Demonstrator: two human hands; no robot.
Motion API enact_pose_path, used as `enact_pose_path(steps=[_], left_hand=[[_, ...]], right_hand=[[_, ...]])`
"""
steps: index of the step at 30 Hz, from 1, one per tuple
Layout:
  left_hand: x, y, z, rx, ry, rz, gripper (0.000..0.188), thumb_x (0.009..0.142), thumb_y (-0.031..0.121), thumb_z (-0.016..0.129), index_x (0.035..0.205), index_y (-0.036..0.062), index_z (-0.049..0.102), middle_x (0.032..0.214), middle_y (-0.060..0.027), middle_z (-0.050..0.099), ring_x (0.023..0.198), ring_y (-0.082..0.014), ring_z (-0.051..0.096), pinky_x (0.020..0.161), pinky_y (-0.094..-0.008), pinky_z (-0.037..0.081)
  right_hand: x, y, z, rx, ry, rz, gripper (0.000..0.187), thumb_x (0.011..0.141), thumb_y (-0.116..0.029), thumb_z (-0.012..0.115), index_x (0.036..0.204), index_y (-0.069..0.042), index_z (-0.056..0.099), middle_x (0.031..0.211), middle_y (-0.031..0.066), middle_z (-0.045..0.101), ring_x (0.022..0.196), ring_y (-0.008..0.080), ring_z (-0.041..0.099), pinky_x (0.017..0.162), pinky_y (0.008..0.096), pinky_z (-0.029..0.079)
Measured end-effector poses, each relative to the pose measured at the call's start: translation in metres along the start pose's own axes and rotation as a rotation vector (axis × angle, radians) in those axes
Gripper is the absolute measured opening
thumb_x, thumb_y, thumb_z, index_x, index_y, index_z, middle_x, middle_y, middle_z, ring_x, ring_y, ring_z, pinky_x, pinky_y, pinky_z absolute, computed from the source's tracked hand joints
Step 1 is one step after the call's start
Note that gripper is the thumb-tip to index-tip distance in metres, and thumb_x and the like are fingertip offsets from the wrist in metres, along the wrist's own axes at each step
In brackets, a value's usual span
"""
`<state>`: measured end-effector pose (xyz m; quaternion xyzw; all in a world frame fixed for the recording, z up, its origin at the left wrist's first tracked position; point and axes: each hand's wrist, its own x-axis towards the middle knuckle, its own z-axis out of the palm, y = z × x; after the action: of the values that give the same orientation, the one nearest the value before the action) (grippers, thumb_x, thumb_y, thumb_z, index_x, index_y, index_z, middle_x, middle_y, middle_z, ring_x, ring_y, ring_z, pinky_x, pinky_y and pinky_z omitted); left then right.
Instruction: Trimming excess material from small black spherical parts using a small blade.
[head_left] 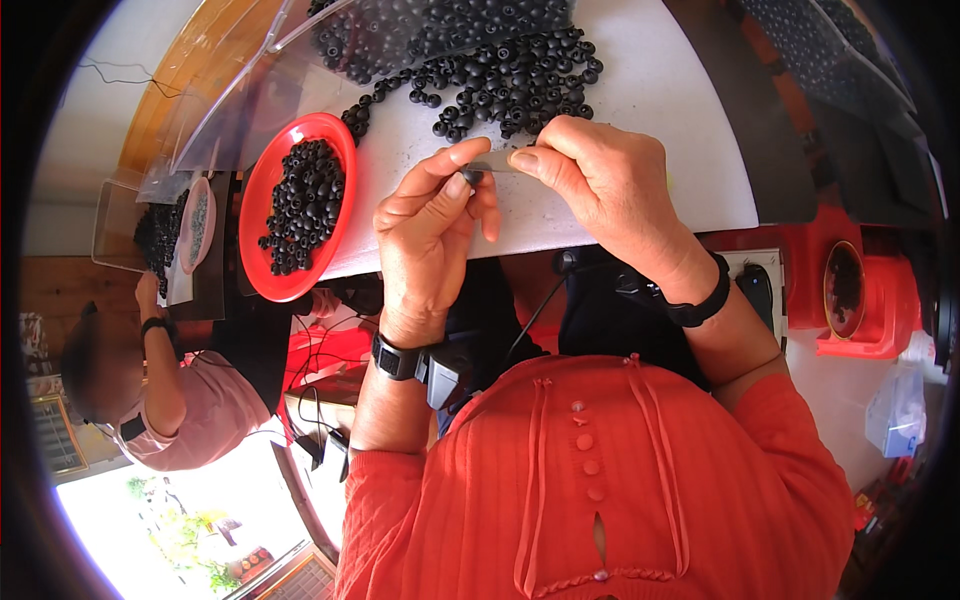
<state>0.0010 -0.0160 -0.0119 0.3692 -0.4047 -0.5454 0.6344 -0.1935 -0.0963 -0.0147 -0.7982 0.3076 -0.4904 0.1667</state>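
Note:
My left hand (425, 220) pinches a small round black piece (473, 176) between thumb and fingers, just above the white tabletop (690, 140). Close by on its right, my right hand (620, 185) has thumb and forefinger pressed together on a thin, pale sliver (500, 163). The sliver reaches toward the black piece; its exact kind is too small to make out. Beyond both hands spreads a heap of similar black pieces (510, 90), many with a round hole. Left of my left hand, a red plate (258, 220) holds more black pieces (305, 200).
A clear plastic bin (285, 35) lies tipped at the far side, pieces spilling from it. Another bin (830, 50) stands far right. At left a co-worker (190, 410) reaches toward black pieces beside a pink plate (198, 225). Cables (318, 430) hang below the table; red stools (870, 300) stand right.

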Motion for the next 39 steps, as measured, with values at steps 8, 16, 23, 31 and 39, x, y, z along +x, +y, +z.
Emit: enact_pose_path(steps=[8,16,23,31,39], left_hand=[[0.000,-0.004,0.009,-0.096,0.086,0.017,0.028,0.108,0.002,0.055,0.130,-0.0079,0.067,0.103,-0.0168,0.069,0.082,-0.0237,0.065,0.069,-0.0349,0.054],[0.002,-0.002,0.008,-0.104,0.033,0.030,0.028,0.108,0.003,0.055,0.131,-0.0075,0.067,0.105,-0.0157,0.067,0.084,-0.0232,0.064,0.069,-0.0347,0.056],[-0.005,0.008,0.004,-0.080,0.038,0.067,0.029,0.107,0.001,0.055,0.132,-0.0077,0.067,0.105,-0.0142,0.066,0.088,-0.0230,0.065,0.068,-0.0344,0.057],[-0.011,0.054,-0.038,0.948,0.453,0.492,0.024,0.099,-0.008,0.062,0.118,-0.0024,0.075,0.105,-0.0054,0.066,0.081,-0.0103,0.063,0.066,-0.0250,0.055],[0.000,0.082,-0.091,1.719,0.454,0.648,0.024,0.087,-0.004,0.074,0.108,0.0048,0.079,0.106,-0.0085,0.072,0.105,-0.0258,0.065,0.082,-0.0368,0.055]], right_hand=[[0.000,0.003,0.002,-0.016,-0.003,-0.037,0.035,0.095,-0.030,0.077,0.075,-0.008,0.058,0.063,0.0080,0.060,0.056,0.0304,0.061,0.050,0.0423,0.045],[-0.001,-0.003,-0.002,0.134,0.067,0.062,0.029,0.093,-0.024,0.080,0.077,-0.008,0.064,0.064,0.0070,0.061,0.055,0.0254,0.060,0.049,0.0383,0.043],[-0.001,-0.005,0.002,0.132,0.095,0.044,0.026,0.094,-0.022,0.080,0.077,-0.006,0.067,0.066,0.0070,0.063,0.055,0.0241,0.061,0.050,0.0373,0.044],[-0.005,-0.004,-0.007,0.256,0.146,0.103,0.020,0.094,-0.014,0.081,0.083,-0.001,0.072,0.065,0.0057,0.061,0.056,0.0139,0.054,0.052,0.0302,0.042],[-0.003,-0.003,-0.011,0.347,0.245,0.086,0.021,0.099,-0.015,0.078,0.088,0.001,0.071,0.071,0.0031,0.067,0.061,0.0060,0.055,0.055,0.0229,0.042]])
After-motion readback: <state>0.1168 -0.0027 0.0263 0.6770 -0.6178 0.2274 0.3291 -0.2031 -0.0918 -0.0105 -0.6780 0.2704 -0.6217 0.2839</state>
